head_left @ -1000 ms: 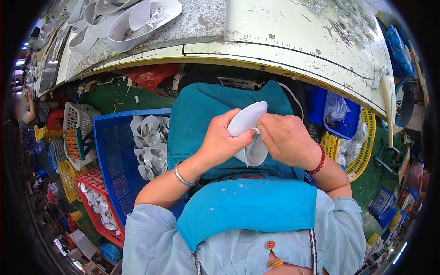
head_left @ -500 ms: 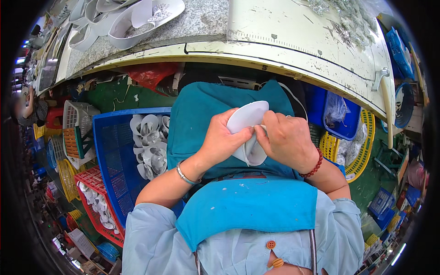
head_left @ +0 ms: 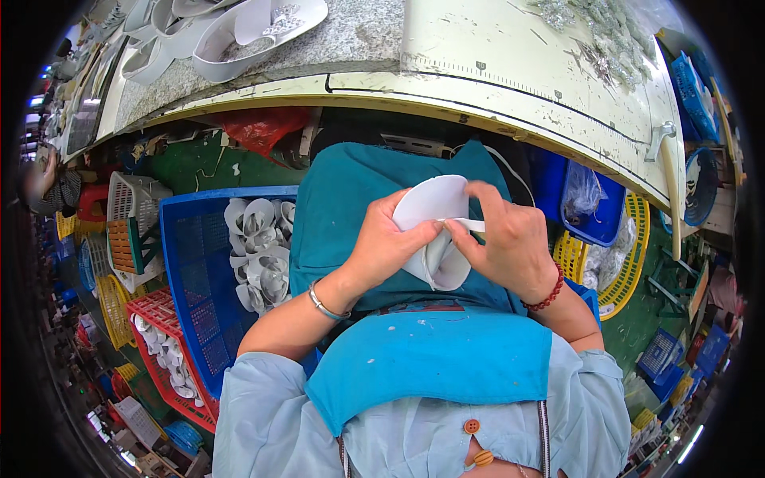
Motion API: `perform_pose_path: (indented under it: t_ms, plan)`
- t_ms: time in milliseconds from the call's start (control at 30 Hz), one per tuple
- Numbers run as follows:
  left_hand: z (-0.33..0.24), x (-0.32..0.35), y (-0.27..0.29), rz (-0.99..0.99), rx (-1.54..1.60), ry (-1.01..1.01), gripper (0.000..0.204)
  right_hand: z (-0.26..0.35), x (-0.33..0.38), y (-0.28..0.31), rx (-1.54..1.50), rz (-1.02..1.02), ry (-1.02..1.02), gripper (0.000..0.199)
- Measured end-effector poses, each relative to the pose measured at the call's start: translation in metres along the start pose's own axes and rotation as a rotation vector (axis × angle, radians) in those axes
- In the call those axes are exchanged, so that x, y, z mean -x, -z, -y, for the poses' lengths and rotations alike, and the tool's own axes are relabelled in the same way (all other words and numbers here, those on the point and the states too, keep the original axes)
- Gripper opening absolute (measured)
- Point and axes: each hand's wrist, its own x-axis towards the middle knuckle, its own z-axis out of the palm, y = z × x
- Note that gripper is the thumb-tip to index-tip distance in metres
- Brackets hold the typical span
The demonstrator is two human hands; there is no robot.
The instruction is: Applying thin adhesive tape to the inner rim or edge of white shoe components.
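Note:
Over my lap, my left hand (head_left: 384, 245) is closed on a white curled sheet piece (head_left: 431, 201), thumb across its middle. The piece has a broad rounded flap at the top and a folded, cupped part below. My right hand (head_left: 510, 243) is closed at the piece's right side, its thumb against a narrow white strip (head_left: 472, 225) that sticks out from the fold. The right index finger is bent above the strip. Both hands rest close together above the teal apron (head_left: 343, 207). The far side of the fold is hidden by my fingers.
Left of my lap stands a blue crate (head_left: 195, 271) with several white curled pieces (head_left: 264, 275); a red basket (head_left: 151, 307) sits beside it. Ahead runs the worktable edge (head_left: 446, 107), with looped white pieces (head_left: 239, 48) on it. A yellow basket (head_left: 641, 215) and blue bin (head_left: 610, 227) stand right.
My right hand has turned and shifted slightly right, its index finger lifting. The narrow white strip now shows between the hands. My left hand keeps its hold.

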Motion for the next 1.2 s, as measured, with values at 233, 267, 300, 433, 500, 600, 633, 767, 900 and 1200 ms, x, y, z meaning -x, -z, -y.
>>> perform_pose_path:
  t_ms: [233,267,300,433,500,600,633,767,900,1200]
  plan:
    - [-0.003,-0.003,0.005,0.043,0.109,0.163,0.034,-0.016,-0.001,0.004,-0.446,0.208,-0.171,0.012]
    - [-0.003,-0.004,0.006,0.052,0.152,0.173,0.034,-0.018,-0.001,0.004,-0.445,0.208,-0.170,0.012]
    - [-0.003,-0.004,0.007,0.061,0.194,0.185,0.035,-0.018,-0.001,0.003,-0.465,0.208,-0.165,0.012]
    - [-0.009,-0.005,0.005,0.079,0.174,0.208,0.037,-0.021,0.001,-0.004,-0.494,0.152,-0.101,0.011]
    - [-0.011,-0.006,0.002,0.076,-0.003,0.182,0.041,-0.019,0.001,-0.005,-0.473,0.155,-0.097,0.011]
    - [-0.006,-0.008,0.000,0.034,-0.129,0.127,0.041,-0.018,0.004,-0.008,-0.452,0.152,-0.106,0.011]
    - [-0.005,-0.008,0.001,0.034,-0.129,0.128,0.041,-0.018,0.005,-0.009,-0.450,0.145,-0.119,0.011]
    - [-0.002,-0.009,0.002,0.018,-0.245,0.090,0.032,-0.013,0.008,-0.006,-0.405,0.183,-0.139,0.011]
    - [0.000,-0.008,0.001,-0.006,-0.226,0.097,0.028,-0.011,0.013,-0.014,-0.274,0.049,-0.034,0.013]
    - [-0.005,-0.005,-0.007,-0.065,-0.179,-0.020,0.023,-0.001,0.011,-0.023,0.010,-0.089,0.047,0.017]
